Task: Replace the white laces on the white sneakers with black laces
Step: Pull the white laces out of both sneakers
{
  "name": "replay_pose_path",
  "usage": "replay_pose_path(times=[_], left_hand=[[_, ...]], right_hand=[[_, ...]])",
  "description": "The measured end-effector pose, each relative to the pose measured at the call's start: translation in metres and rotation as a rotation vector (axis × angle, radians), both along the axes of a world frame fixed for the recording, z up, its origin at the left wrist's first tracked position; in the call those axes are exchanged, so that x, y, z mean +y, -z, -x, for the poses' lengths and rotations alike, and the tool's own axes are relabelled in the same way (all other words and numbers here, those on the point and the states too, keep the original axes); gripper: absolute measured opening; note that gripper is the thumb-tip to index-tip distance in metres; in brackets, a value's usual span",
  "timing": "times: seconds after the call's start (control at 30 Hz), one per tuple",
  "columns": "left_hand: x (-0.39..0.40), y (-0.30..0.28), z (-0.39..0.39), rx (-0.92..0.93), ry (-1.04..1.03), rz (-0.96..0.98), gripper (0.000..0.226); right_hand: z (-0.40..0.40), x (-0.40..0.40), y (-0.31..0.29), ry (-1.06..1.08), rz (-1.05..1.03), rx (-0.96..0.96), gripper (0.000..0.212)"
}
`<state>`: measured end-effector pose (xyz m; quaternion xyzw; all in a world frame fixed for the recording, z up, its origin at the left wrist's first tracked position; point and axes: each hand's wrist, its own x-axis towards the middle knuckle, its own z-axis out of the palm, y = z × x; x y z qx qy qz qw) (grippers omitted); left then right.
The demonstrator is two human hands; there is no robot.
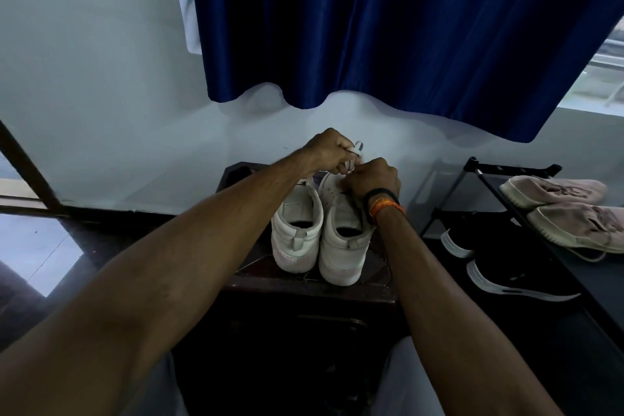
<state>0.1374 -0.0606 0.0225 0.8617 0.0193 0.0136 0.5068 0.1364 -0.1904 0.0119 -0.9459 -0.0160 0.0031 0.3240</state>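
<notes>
We see two white sneakers (317,233) side by side, heels toward us, on a dark stool (304,284). Above the toes, our left hand (329,152) pinches a white lace (354,154); our right hand (371,179) curls around it beside.

A dark blue curtain (388,27) hangs on a pale wall (84,78). At the right is a black shoe rack (479,176) under a bright window (604,78). The floor (37,246) is glossy and dark.

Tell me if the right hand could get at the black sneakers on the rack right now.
Probably not at once: the right hand is busy with the white lace. Otherwise the black sneakers lie uncovered beside it.
</notes>
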Motion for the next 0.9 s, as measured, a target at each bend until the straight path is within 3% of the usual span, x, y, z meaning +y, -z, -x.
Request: replay_pose_path(times=[0.27, 0.43, 0.73, 0.9], left_hand=[[-0.002, 0.002, 0.006, 0.055, -0.03, 0.105, 0.016], [0.0, 0.001, 0.007, 0.066, -0.068, 0.228, 0.024], [0.006, 0.005, 0.013, 0.06, -0.179, 0.356, 0.022], [0.015, -0.002, 0.013, 0.032, -0.193, 0.313, 0.027]], right_hand=[[0.001, 0.001, 0.004, 0.119, -0.09, -0.085, 0.024], [0.001, -0.009, 0.002, 0.043, -0.187, -0.101, 0.011], [0.003, -0.003, -0.003, -0.18, 0.052, -0.067, 0.016], [-0.003, -0.006, 0.001, -0.156, -0.023, -0.014, 0.016]])
